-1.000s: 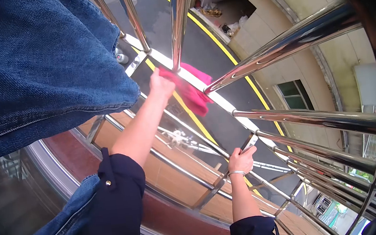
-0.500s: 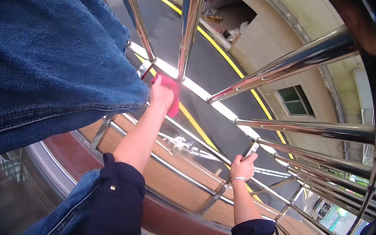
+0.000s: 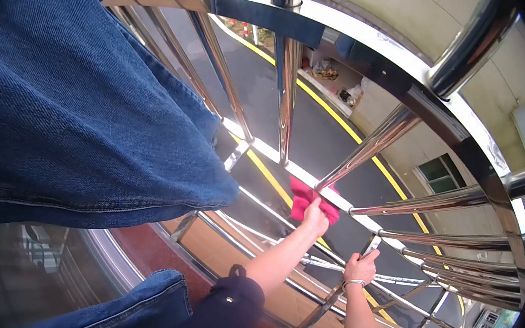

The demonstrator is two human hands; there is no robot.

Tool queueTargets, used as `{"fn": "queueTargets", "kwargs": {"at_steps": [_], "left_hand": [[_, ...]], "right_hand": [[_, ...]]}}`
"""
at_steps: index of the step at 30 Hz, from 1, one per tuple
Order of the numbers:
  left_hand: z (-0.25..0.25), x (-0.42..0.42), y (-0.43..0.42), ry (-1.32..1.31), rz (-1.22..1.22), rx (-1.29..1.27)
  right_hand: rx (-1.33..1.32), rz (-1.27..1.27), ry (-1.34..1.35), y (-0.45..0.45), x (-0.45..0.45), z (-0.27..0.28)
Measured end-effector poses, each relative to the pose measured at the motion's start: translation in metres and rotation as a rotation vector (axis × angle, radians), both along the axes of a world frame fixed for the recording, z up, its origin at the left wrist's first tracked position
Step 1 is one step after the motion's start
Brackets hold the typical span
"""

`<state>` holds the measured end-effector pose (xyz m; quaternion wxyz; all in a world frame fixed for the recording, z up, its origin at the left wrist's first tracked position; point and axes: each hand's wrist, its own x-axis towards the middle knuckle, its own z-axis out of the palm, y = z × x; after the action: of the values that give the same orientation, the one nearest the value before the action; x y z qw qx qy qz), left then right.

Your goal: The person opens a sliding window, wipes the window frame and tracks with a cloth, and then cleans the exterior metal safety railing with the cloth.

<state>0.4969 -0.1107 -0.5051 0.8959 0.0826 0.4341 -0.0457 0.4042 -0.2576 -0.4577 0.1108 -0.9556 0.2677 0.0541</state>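
Observation:
My left hand (image 3: 315, 217) is closed on a pink cloth (image 3: 303, 193), which lies against the lower metal rail (image 3: 363, 219) of the railing. Part of the cloth shows on the far side of that rail, beside the foot of an upright bar. Lower and to the right, my right hand (image 3: 360, 268) is wrapped round a short metal crossbar (image 3: 375, 242) that joins the same rail. A bracelet is on the right wrist.
Shiny upright bars (image 3: 290, 89) and a curved upper rail (image 3: 388, 75) stand ahead. Denim-covered legs (image 3: 90, 132) are at the left, beside a window track (image 3: 109, 253). Far below are a road (image 3: 338, 149) with yellow lines and a building wall (image 3: 398, 164).
My left hand has moved right and down along the lower rail with the cloth. The right hand stays on the crossbar. The view has shifted, and the curved upper rail now shows more.

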Motion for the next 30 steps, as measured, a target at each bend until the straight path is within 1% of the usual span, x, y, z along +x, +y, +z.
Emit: {"fn": "queueTargets", "kwargs": {"at_steps": [4,5,6,7,8,9,11,12,13,14,15,17,19,21,23,24,25,27,28,29,30], "left_hand": [[-0.011,-0.008,-0.026,0.078,-0.135,-0.126],[-0.006,-0.001,-0.015,0.098,-0.120,-0.108],[-0.010,0.006,0.005,0.055,-0.095,-0.085],[-0.031,0.015,0.029,-0.077,-0.057,-0.040],[-0.040,0.024,0.053,-0.016,0.012,-0.077],[-0.029,0.027,0.067,-0.082,0.117,-0.090],[-0.010,0.021,0.051,-0.080,0.176,0.031],[-0.016,0.016,0.032,0.009,0.177,0.006],[-0.053,0.006,0.005,-0.064,0.177,0.020],[-0.002,-0.003,-0.008,0.014,0.092,-0.081],[-0.008,-0.007,-0.017,0.050,0.088,-0.110],[-0.018,-0.003,0.001,0.019,-0.013,-0.092],[-0.038,0.015,0.046,-0.054,0.059,-0.073],[-0.009,0.026,0.094,-0.105,0.099,-0.021],[-0.027,0.024,0.094,-0.055,0.226,0.022],[-0.026,0.023,0.087,-0.034,0.289,0.038],[-0.026,0.018,0.068,-0.007,0.297,-0.012],[-0.018,0.008,0.023,0.032,0.179,-0.028],[-0.021,0.000,0.015,-0.037,0.141,-0.059],[-0.032,-0.004,0.009,-0.109,0.104,-0.095],[-0.054,-0.009,0.018,-0.200,0.071,-0.239]], "right_hand": [[0.020,0.011,-0.011,-0.003,-0.003,0.000],[0.021,0.002,-0.011,-0.002,-0.003,0.001],[0.033,-0.015,0.003,-0.002,-0.002,0.004],[0.046,-0.031,0.020,-0.003,-0.001,0.005],[0.044,-0.032,0.014,-0.005,0.001,0.001],[0.045,-0.029,0.011,-0.005,0.003,0.001],[0.054,-0.020,0.021,-0.003,-0.001,0.001],[0.070,-0.024,0.031,-0.003,0.000,0.002],[0.071,-0.022,0.032,-0.002,0.001,0.002],[0.068,-0.022,0.035,-0.002,0.001,0.002],[0.065,-0.024,0.040,-0.004,0.000,0.000],[0.043,-0.015,0.030,-0.003,0.000,0.000],[0.054,-0.007,0.013,-0.005,-0.001,0.000],[0.047,-0.007,0.024,-0.012,-0.002,-0.006],[0.058,-0.013,0.033,-0.005,-0.002,-0.008],[0.057,-0.022,0.036,-0.004,-0.001,-0.005],[0.048,-0.031,0.038,-0.006,0.000,-0.003],[0.031,-0.021,0.035,-0.008,-0.001,-0.010],[0.037,-0.011,0.020,-0.007,-0.002,-0.010],[0.038,-0.002,0.002,-0.007,-0.002,-0.010],[0.040,-0.004,0.027,-0.006,-0.001,-0.007]]}}
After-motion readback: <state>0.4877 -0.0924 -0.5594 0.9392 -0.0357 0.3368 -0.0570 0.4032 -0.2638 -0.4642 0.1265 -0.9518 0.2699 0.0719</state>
